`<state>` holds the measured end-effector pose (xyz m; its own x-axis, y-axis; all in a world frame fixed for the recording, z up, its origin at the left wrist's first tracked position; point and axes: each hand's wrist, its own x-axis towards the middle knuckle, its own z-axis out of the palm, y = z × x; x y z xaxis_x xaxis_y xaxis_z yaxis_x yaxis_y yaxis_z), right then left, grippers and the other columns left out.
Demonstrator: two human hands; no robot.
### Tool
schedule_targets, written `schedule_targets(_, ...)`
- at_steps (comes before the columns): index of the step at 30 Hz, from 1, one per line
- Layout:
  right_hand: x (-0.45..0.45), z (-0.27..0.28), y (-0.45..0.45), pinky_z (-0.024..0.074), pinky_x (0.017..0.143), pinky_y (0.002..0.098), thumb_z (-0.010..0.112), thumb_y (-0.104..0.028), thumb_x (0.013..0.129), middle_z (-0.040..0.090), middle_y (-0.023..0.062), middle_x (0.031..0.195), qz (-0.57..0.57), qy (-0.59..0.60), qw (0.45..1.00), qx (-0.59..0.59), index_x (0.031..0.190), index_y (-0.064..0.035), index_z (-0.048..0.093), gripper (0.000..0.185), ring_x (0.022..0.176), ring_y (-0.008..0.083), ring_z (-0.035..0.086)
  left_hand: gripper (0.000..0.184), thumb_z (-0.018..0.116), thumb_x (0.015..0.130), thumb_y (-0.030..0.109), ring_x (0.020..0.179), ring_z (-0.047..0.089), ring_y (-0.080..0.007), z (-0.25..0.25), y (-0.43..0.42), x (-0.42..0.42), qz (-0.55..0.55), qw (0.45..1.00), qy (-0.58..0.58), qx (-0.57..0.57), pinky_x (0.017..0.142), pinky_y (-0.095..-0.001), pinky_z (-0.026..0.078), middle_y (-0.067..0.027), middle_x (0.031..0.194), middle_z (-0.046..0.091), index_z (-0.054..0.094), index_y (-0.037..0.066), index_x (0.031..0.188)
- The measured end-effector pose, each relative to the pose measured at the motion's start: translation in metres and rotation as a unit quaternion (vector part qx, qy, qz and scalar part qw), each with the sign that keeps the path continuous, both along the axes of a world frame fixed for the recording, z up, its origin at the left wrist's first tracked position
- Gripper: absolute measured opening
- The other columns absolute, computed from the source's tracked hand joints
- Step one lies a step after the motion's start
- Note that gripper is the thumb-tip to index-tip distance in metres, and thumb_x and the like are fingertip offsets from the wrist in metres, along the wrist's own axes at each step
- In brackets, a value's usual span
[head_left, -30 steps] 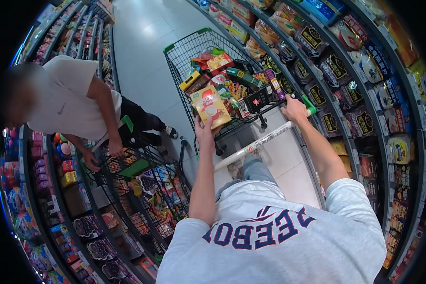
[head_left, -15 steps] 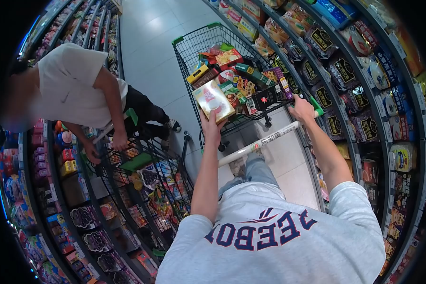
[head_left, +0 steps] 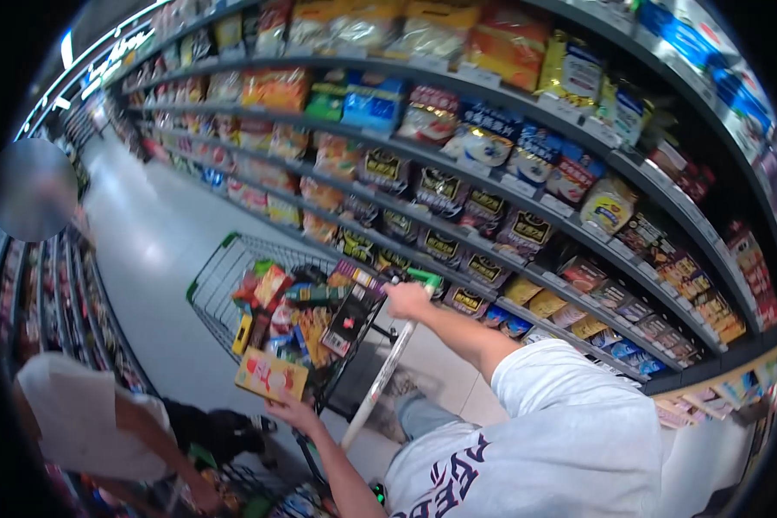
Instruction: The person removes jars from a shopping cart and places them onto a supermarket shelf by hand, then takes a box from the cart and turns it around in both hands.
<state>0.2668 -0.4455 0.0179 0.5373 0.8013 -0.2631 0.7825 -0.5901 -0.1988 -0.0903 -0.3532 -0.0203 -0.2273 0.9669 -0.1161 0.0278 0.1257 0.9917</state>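
Note:
My left hand [head_left: 292,412] grips the near edge of a yellow box [head_left: 270,375] with a red and white print, held over the near left corner of a green and black shopping cart [head_left: 205,281]. Around the right end of the cart's white handle bar [head_left: 378,382], beside its green end piece [head_left: 425,278], my right hand [head_left: 408,300] is closed. Packets and boxes fill part of the basket, among them a black box [head_left: 348,321], a purple box [head_left: 359,276] and a dark green box [head_left: 315,294].
Long shelves [head_left: 492,177] of bagged goods curve along the right. A person in a white shirt [head_left: 69,419] stands at the lower left by a second cart, partly visible. Another person [head_left: 39,190] is farther up the aisle. Grey floor [head_left: 151,250] runs between the shelves.
The view has swung toward the right-hand shelves, so the cart and the co-shopper appear farther left and lower. My left hand still holds the yellow box, and my right hand stays on the bar.

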Motion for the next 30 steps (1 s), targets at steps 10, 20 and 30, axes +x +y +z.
schedule_targets(10, -0.001, 0.000, -0.001, 0.0606, 0.077, 0.0497, 0.070, -0.026, 0.077, 0.076, 0.0182, 0.097, -0.003, 0.019, 1.000, -0.013, 0.128, -0.0070, 0.062, 0.055, 0.093, 0.0372, 0.075, 0.051, 0.047, 0.112, 0.039, 0.056, 0.058, -0.0145, -0.075, 0.032, -0.005, -0.098, 0.985, 0.040, 0.133, 0.040, -0.0249, 0.039, -0.0134, 0.103, 0.065, 0.037, 0.005, 0.149)
schedule_targets(20, -0.007, -0.011, -0.007, 0.0593, 0.076, 0.0497, 0.068, -0.021, 0.073, 0.076, 0.0182, 0.097, 0.012, -0.042, 0.999, 0.009, 0.117, -0.0108, 0.071, 0.046, 0.095, 0.0348, 0.075, 0.074, 0.065, 0.103, 0.030, 0.140, 0.049, -0.0352, 0.007, -0.006, -0.004, -0.129, 0.965, -0.215, -0.074, 0.100, -0.0546, 0.056, -0.0171, 0.160, 0.038, 0.024, 0.013, 0.162)
schedule_targets(30, -0.019, -0.007, -0.021, 0.0557, 0.095, 0.0517, 0.068, -0.033, 0.081, 0.074, 0.0234, 0.112, 0.017, -0.011, 1.000, -0.022, 0.127, -0.0099, 0.062, 0.051, 0.107, 0.0424, 0.071, 0.041, 0.057, 0.107, 0.038, 0.064, 0.069, -0.0201, -0.054, -0.026, -0.043, -0.047, 0.933, -0.346, -0.091, 0.057, -0.0275, 0.056, -0.0086, 0.102, 0.071, 0.052, 0.010, 0.137)
